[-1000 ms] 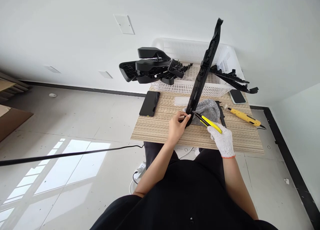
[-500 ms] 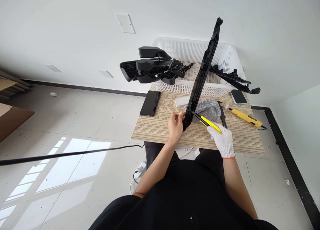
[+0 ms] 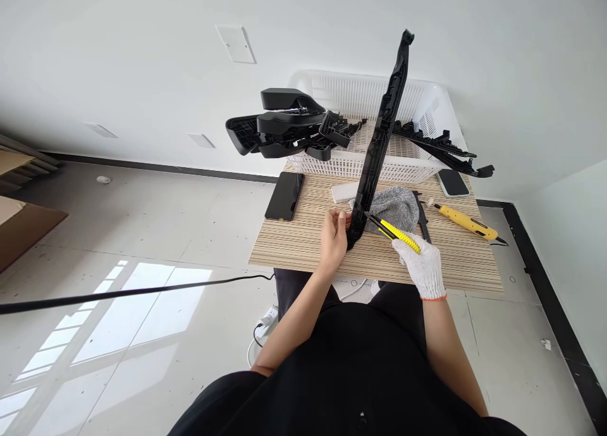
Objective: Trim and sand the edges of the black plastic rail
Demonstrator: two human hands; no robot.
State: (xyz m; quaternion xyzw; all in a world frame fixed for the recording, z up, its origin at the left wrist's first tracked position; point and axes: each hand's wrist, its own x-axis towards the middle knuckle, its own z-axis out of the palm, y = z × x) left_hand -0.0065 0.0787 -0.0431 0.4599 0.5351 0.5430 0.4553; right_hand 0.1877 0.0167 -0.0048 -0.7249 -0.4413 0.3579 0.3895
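A long black plastic trim strip [image 3: 377, 146] stands tilted over the table, its top leaning away to the right. My bare left hand [image 3: 334, 238] is closed on it near its lower end. In a white knitted glove with an orange cuff, my right hand [image 3: 421, 262] grips a yellow and black utility knife [image 3: 397, 235]. The knife's tip meets the strip's lower part, by its right edge; whether it cuts in I cannot tell. Behind the strip and knife lies a crumpled grey cloth [image 3: 397, 207], partly covered by them.
A white plastic basket [image 3: 360, 168] at the back holds several black plastic parts [image 3: 289, 124] that jut over its sides. On the wooden table [image 3: 289, 252] lie a black phone [image 3: 284, 195], another phone [image 3: 453, 183], a black caliper [image 3: 423, 219] and a yellow corded tool [image 3: 465, 222].
The upper end of the strip has tipped slightly to the left. Both hands and the knife stay in nearly the same place.
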